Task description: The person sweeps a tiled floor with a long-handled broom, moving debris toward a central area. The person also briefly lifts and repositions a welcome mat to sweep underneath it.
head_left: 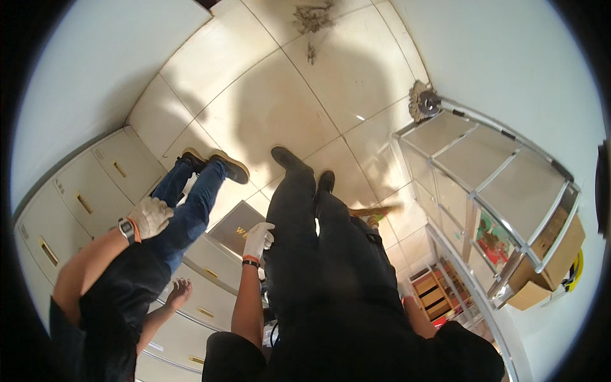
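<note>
Tiled floor (289,105), left forearm (249,305) down beside black trousers (289,245).

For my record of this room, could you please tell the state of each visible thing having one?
Left hand: gloved, fingers loosely curled
Right hand: hidden
Broom: partly hidden
Cabinet: closed
Cardboard box: one flap folded out
Doormat: flat, partly covered
Floor: dark-stained in places
Co-worker's hands: one gloved, one bare

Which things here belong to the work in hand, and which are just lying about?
Apparently in the work: broom-like tool by the right leg; gloved left hand; maybe the dark floor mess.
Just around: mop; metal rack; cardboard box; grey cabinets; dark mat.
</note>
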The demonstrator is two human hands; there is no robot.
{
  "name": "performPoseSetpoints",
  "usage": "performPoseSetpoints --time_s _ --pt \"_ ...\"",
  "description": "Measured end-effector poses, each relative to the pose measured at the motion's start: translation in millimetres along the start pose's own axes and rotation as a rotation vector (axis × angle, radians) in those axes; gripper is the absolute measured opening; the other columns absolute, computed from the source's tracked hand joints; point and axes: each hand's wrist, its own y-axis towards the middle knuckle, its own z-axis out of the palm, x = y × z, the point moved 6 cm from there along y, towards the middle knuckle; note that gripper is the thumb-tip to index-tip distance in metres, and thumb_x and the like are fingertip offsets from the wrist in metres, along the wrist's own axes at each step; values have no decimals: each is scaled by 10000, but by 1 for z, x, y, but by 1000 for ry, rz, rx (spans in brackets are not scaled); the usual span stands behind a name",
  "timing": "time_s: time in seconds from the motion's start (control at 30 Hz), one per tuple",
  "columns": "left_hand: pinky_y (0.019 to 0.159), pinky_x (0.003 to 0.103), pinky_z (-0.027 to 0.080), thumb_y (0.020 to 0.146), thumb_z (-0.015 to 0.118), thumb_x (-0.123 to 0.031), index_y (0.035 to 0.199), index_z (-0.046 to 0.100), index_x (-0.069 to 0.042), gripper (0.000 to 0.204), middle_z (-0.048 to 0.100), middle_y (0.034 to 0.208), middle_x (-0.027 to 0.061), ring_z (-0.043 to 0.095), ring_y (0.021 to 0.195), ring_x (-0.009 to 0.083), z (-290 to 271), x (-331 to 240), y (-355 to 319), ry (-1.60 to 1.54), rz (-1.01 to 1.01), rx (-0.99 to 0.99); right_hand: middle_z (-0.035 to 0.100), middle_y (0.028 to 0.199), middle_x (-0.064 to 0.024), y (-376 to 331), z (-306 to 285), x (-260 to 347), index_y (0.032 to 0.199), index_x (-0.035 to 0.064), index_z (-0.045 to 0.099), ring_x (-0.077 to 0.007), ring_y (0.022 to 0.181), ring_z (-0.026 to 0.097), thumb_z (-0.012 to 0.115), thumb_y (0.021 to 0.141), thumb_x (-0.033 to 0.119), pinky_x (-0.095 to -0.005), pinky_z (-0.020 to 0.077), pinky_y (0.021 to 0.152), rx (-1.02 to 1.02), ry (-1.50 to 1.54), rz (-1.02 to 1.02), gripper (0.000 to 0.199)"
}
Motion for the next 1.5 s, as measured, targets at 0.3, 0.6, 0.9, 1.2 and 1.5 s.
performPoseSetpoints --time_s 0.3,0.6,0.9,1.2,1.5 --pt "448 251 334 1004 604 -253 986 735 -82 216 575 656 -8 462 486 70 9 -8 0 409 -29 -99 715 1165 -352 -26 -159 429 1353 -68 626 -510 1220 648 577 948 386 -527 470 1103 -150 451 -700 610" --pt "427 255 364 1043 578 -316 1040 747 -99 275 588 626 -5 473 447 102 84 -98 11 805 37 -14 751 978 -294 -16 -247 423 964 -13 772 -437 939 753 589 895 279 -500 595 842 -168 446 -813 352" --pt "443 289 435 1032 524 -347 1086 740 -63 362 647 642 58 549 470 135 132 -82 32 1322 -55 73 738 1167 -285 -118 185 -80 1144 -5 746 -443 1221 668 609 961 311 -538 508 1076 -56 819 177 389" --pt "443 282 421 1029 538 -343 1092 746 -57 358 622 637 47 538 472 128 344 -5 -86 1798 106 90 729 1220 -277 163 374 -243 1154 10 782 -427 1177 709 600 920 248 -505 587 973 13 1132 450 380" --pt "457 254 385 1043 593 -278 1121 737 -69 265 613 652 19 531 510 94 441 85 -114 1939 15 124 753 1185 -248 218 266 -78 1317 45 677 -400 1132 739 579 978 269 -499 594 925 -136 1365 126 418"
